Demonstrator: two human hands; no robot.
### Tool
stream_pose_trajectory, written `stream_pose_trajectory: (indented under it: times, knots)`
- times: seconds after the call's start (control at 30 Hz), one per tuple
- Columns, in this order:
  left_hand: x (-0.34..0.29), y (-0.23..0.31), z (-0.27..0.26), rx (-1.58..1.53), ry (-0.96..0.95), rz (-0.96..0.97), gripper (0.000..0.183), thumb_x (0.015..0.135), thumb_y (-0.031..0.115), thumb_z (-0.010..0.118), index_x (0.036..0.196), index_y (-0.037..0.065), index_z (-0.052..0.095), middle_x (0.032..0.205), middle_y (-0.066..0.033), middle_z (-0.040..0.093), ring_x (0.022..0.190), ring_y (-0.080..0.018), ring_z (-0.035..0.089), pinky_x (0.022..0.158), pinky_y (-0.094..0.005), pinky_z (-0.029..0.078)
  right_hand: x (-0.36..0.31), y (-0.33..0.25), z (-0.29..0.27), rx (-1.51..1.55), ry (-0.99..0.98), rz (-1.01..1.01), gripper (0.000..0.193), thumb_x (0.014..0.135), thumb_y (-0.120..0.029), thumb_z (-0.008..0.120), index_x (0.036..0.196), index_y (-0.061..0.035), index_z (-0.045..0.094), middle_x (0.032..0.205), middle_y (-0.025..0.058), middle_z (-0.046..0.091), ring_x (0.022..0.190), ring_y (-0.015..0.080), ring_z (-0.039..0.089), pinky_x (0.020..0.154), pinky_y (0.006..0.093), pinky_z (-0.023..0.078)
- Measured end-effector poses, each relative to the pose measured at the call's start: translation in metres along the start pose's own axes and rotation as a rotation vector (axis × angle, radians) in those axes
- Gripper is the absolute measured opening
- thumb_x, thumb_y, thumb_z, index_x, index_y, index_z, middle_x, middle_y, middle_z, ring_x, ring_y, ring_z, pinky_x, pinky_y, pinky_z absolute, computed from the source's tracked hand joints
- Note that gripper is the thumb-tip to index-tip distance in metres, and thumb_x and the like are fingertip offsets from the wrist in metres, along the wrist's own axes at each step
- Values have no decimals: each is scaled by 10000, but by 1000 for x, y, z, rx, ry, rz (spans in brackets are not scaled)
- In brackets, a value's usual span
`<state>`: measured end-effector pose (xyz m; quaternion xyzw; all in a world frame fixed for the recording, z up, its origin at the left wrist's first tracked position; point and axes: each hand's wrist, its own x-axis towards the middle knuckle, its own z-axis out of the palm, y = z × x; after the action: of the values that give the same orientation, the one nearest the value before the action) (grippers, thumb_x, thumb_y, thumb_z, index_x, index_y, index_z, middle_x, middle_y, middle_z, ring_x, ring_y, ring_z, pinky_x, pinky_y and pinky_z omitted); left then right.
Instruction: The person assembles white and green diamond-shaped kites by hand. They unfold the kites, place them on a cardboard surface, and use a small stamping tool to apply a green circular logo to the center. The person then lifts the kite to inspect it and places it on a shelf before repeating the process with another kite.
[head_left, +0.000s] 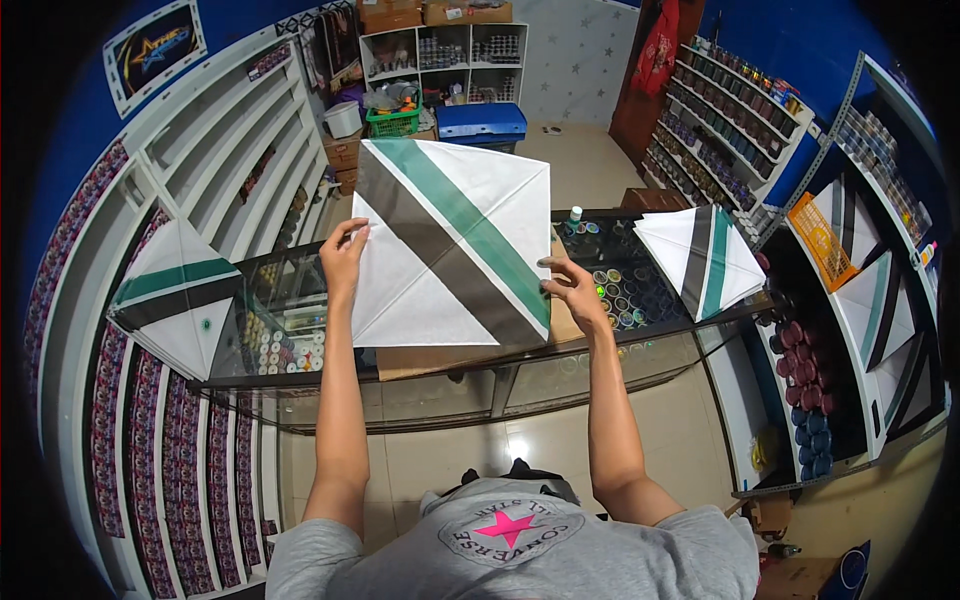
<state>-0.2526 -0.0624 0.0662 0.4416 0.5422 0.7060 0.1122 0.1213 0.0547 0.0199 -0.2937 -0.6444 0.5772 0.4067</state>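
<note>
Between my hands a square kite [420, 290] is held up, white with a green and a dark grey diagonal stripe and thin spars showing across it. My left hand [345, 255] pinches its left edge between thumb and fingers. At the right edge my right hand [572, 285] grips it near the end of the green stripe. Behind the kite's lower edge shows a brown board [400, 362] on the glass display counter [655, 338]. A stack of similar kites [195, 285] lies at the counter's left end, and another stack [697, 255] lies at its right end.
White shelves [225, 150] line the left wall. Racks of thread spools [725, 110] stand at the right, and more kites [865, 300] sit on the near right shelf. A small bottle [574, 216] stands on the counter. Farther back are a blue box [482, 122] and a green basket [393, 124].
</note>
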Motion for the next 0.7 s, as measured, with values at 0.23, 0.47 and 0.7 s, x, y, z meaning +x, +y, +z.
stream_pose_trajectory:
  times: [0.23, 0.47, 0.7]
  knots:
    - [-1, -19, -8, -82, 104, -13, 158, 856, 82, 668, 999, 15, 667, 940, 3, 620, 828, -56, 514, 749, -192, 400, -4, 5, -1, -19, -16, 45, 374, 761, 86, 638, 1119, -22, 628, 1082, 49, 632, 939, 148, 591, 802, 281, 492]
    - [-13, -24, -5, -115, 130, -79, 189, 852, 59, 665, 1036, 19, 654, 986, -6, 614, 905, -81, 520, 809, -216, 402, 0, 11, -14, -112, -6, 48, 349, 748, 109, 613, 1065, -24, 665, 964, 43, 665, 794, 112, 602, 704, 249, 480]
    - [-4, -31, -19, -68, 125, -121, 263, 858, 87, 665, 1111, 29, 623, 1102, -34, 589, 1019, -138, 535, 860, -239, 406, 7, 7, -33, -237, -35, 104, 352, 734, 111, 620, 1049, -35, 675, 948, 44, 675, 784, 121, 603, 700, 263, 488]
